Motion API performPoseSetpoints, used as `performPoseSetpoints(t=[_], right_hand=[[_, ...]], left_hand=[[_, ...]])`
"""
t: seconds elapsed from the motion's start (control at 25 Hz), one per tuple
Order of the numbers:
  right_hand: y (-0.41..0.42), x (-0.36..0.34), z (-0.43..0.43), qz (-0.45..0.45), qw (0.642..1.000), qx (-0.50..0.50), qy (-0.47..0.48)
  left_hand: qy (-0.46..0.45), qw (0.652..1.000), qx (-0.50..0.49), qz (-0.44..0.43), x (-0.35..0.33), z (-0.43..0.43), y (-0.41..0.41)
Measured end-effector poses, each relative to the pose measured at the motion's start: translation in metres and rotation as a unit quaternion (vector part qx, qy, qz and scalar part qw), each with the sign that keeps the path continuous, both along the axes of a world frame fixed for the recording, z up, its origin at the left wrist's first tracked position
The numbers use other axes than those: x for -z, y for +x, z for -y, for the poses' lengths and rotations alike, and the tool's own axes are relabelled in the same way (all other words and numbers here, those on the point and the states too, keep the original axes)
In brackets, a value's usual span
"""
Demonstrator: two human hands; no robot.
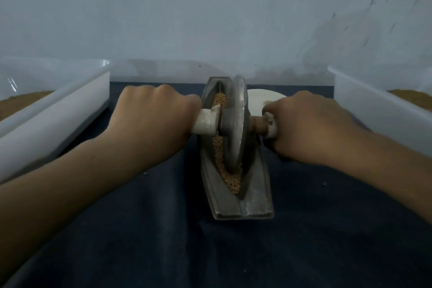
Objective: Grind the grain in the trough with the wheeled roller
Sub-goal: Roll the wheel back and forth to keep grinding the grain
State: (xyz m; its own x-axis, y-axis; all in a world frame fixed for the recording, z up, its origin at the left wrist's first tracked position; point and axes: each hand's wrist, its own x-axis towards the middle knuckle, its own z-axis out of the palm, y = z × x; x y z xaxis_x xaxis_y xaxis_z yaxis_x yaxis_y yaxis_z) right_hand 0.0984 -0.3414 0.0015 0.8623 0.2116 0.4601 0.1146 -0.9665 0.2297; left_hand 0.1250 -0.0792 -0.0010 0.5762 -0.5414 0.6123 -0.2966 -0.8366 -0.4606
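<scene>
1. Left hand [152, 114] had its grip curled tight round the pale left handle [205, 121]
2. Right hand [308, 128] clamped the right handle [268, 124] just the same (fingertips tucked under, out of sight)
3. The wheeled roller [237, 124] stood upright in the trough [252, 196], wheel down on the grain [231, 180], towards the far end
4. Trough lay lengthwise on the dark-clothed tabletop [163, 241], between the left bin [58, 119] and the right bin [374, 105]
</scene>
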Motion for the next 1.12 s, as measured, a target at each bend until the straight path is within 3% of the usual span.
performPoseSetpoints(t=[0.28,0.44,0.64,0.92,1.12], right_hand=[[0.073,-0.005,-0.018,0.015,0.999,0.023,0.028],[0.035,0.002,-0.008,-0.006,1.0,0.013,0.024],[-0.019,-0.001,0.001,0.065,0.997,-0.044,-0.013],[0.077,-0.01,-0.018,0.028,0.999,0.017,-0.008],[0.049,-0.005,-0.02,0.061,0.998,0.007,-0.017]], left_hand=[[-0.055,0.994,-0.083,-0.041,-0.002,0.026,0.062],[-0.021,0.998,-0.052,-0.026,-0.002,0.016,0.023],[0.015,1.0,-0.011,-0.003,-0.005,-0.001,-0.014],[-0.089,0.993,-0.072,-0.038,0.009,0.022,0.064],[-0.098,0.993,-0.063,-0.024,0.015,0.014,0.038]])
